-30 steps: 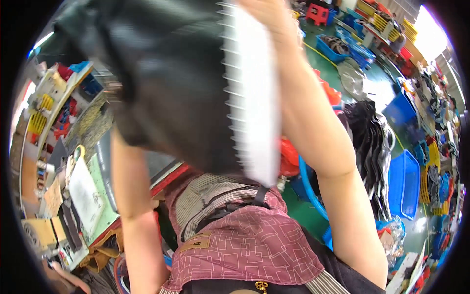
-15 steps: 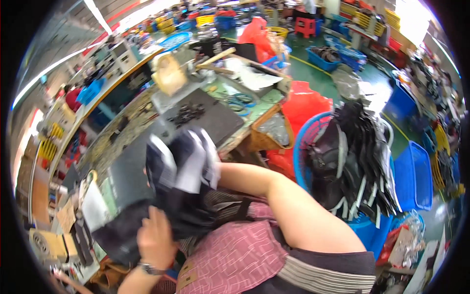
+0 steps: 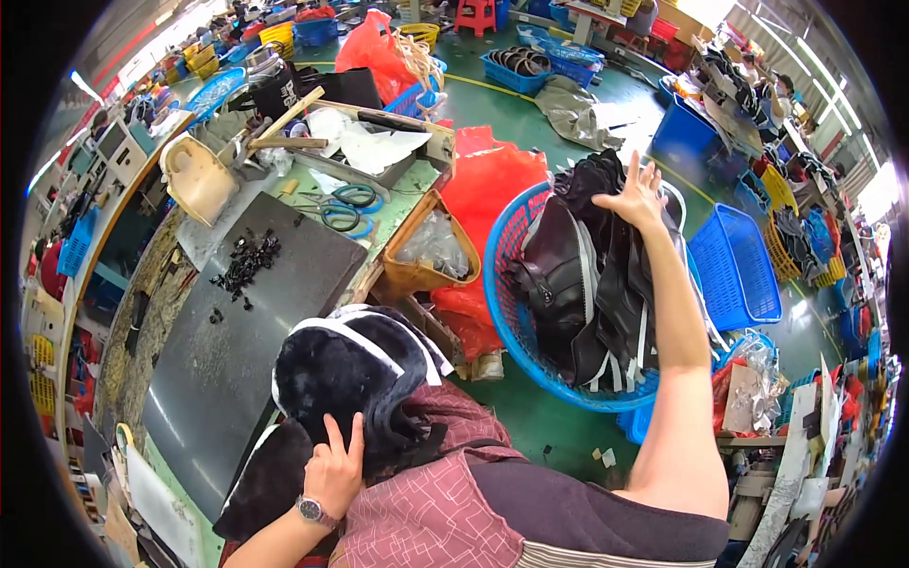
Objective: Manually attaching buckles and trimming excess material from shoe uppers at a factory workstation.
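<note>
Workshop floor: right hand (image 3: 636,196) atop basket (image 3: 502,284) leather pieces (image 3: 587,275)

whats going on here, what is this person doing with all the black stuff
A person sits at a workbench in a busy workshop. Their left hand presses a stack of black fleece-lined pieces with white edges against their lap. Their right hand stretches out, fingers spread, over a round blue basket heaped with black leather pieces, touching the top of the pile. Green-handled scissors and small black scraps lie on the bench.
</note>
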Demonstrator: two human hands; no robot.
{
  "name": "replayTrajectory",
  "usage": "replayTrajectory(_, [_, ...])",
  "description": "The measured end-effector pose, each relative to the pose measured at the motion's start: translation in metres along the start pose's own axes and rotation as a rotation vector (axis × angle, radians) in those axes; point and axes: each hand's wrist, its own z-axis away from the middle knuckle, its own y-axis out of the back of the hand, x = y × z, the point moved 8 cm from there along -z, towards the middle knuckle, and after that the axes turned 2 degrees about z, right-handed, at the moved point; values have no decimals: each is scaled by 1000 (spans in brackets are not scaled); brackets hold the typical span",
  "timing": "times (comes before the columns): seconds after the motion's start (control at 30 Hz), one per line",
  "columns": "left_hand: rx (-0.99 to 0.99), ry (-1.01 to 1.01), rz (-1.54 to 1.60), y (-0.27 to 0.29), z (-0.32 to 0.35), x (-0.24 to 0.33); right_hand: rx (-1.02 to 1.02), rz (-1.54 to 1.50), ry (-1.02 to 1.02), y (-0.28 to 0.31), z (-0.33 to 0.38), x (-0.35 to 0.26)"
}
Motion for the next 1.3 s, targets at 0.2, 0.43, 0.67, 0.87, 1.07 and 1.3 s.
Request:
replayTrajectory(0.2, [54, -24, -6, -4, 1, -5, -77, 65, 102, -24, -15, -13])
replayTrajectory(0.43, [68, -78, 175, 4, 2, -19, -205, 74, 304, -38, -37, -6])
replayTrajectory(0.67, [73, -79, 179, 5, 3, -17, -343, 354, 100, -62, -39, -33])
replayTrajectory(0.87, [104, -59, 197, 5, 7, -20, 39, 191, 266, -47, -47, -28])
replayTrajectory(1.07, [3, -64, 558, 17, 10, -39, 147, -132, 217, 67, -23, -4])
replayTrajectory(1.3, [-23, 4, 1021, 46, -10, -74, 212, -734, 349, 224, 90, -75])
